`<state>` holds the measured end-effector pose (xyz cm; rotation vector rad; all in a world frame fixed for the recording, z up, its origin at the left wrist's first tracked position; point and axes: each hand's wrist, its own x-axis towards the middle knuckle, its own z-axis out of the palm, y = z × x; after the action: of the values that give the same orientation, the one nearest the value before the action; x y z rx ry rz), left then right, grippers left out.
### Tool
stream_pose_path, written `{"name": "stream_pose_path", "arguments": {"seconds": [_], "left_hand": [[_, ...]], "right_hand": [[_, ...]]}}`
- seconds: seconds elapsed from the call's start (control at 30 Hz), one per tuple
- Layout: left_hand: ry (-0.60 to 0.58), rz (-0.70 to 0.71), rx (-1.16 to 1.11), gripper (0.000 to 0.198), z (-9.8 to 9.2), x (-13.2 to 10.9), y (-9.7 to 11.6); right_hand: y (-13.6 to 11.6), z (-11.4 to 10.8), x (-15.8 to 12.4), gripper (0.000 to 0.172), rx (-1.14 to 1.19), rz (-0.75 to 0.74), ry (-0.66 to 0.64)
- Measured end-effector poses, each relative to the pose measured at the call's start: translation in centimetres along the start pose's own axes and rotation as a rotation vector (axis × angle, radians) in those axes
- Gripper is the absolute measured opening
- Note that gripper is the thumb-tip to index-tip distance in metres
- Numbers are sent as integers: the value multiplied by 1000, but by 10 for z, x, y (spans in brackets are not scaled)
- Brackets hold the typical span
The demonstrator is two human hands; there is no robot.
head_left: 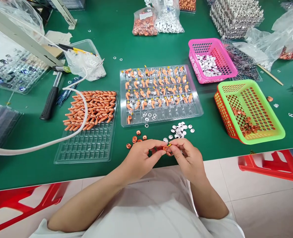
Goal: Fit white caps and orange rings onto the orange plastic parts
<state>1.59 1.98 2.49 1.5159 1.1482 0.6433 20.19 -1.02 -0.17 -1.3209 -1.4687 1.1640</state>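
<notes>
Both my hands meet at the table's near edge. Thumb and fingertips of my left hand (146, 158) pinch a small copper-coloured cup-like part (165, 148). My right hand (188, 158) is closed on the same piece from the other side, by a small yellow bit (169, 145); the fingers hide much of it. Just left of my fingers lie several round copper-coloured caps (134, 139). Beyond my right hand is a loose pile of white discs (179, 129). Farther off, a clear tray (161, 116) holds rows of orange curved pieces with yellow tips, with white rings at its near side.
Left stands a clear tray (84, 145) of stacked copper-coloured parts, crossed by a white hose (84, 112). Beyond it lies a hammer (51, 99). Right are a pink basket (225, 62) of white discs and a green basket (272, 127) with copper-coloured caps. Filled bags (146, 24) lie behind.
</notes>
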Motion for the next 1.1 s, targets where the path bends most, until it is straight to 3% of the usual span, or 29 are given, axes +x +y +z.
{"name": "stream_pose_path", "arguments": {"seconds": [0.1,0.23,0.4,0.53,0.77,1.1], "left_hand": [[-39,-122,-230,22,-1,2,-2],[38,-185,-447,22,3,5,-6],[111,-226,-522,25,10,5,-4],[103,-242,-523,26,12,3,-5],[102,-217,-599,25,15,3,-12],[96,-152,-500,22,13,-1,-14]], "right_hand": [[-3,-1,0,11,-23,-22,7],[-7,3,0,15,-181,-161,51],[-7,11,-1,24,-221,-321,96],[-3,11,-4,25,-155,-243,107],[4,12,-7,9,38,-29,133],[0,15,-4,6,21,31,135]]}}
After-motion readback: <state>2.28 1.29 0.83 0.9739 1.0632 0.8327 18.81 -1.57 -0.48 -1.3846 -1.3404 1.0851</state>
